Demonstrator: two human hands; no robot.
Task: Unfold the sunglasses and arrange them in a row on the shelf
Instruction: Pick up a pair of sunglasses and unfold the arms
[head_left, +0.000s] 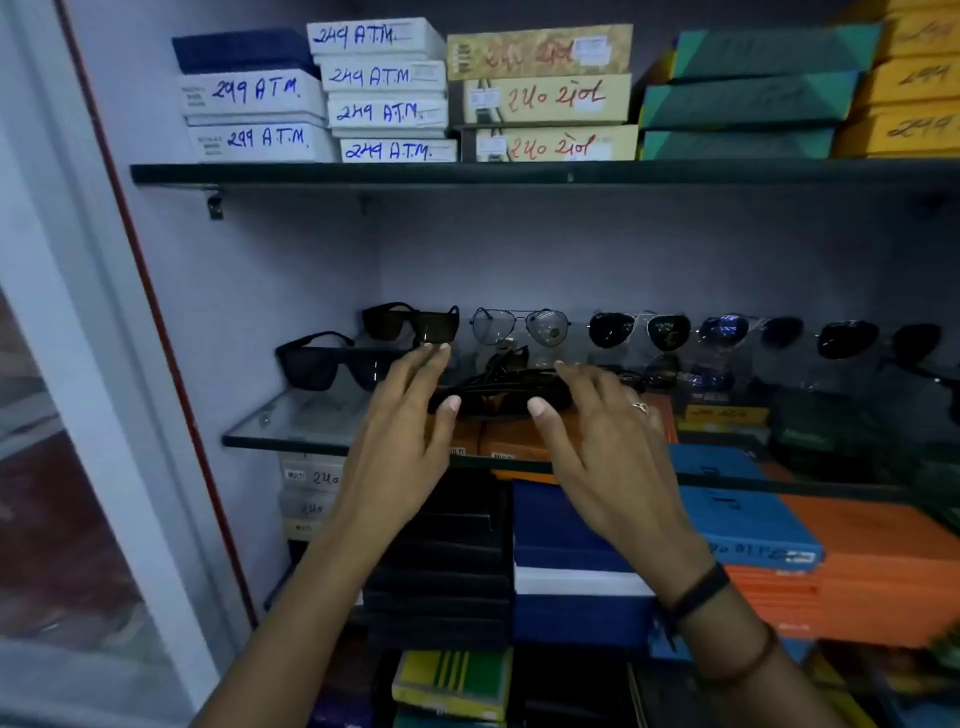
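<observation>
A pair of dark sunglasses (498, 397) lies low over the glass shelf (291, 434), held between my two hands. My left hand (402, 431) has its thumb on the pair's left end, fingers stretched toward the back. My right hand (602, 431) has its thumb on the right end. Behind them, standing pairs form a row along the back wall: a black square pair (413, 323), a clear aviator pair (519, 326), dark aviators (639, 330) and several more to the right. Another black square pair (332, 361) stands at the left.
An upper shelf (467, 174) carries stacks of labelled boxes. Under the glass shelf are piled boxes in orange (883, 561), blue (571, 582) and black. A red-edged glass door frame (156, 312) stands at the left.
</observation>
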